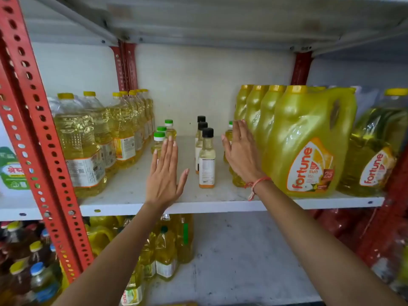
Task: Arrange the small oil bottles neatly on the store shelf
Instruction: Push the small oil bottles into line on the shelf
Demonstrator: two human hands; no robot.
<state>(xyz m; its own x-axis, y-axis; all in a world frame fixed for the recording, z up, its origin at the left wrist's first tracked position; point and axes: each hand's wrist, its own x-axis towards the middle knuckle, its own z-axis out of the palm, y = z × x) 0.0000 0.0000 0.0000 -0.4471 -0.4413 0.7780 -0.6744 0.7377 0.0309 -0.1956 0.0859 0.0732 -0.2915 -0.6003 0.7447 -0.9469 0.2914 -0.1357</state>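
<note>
Shelf (123,195): three black-capped small bottles (206,160) in a central file, green-capped small bottles (159,140) at left. Left hand (163,175) and right hand (240,151) flat, fingers spread, holding nothing. Right hand lies against yellow jugs (309,140).

Bare shelf (123,191) lanes flank the black-capped bottles (206,160); green-capped bottles (159,140) and big jugs (309,140) wall the sides.
</note>
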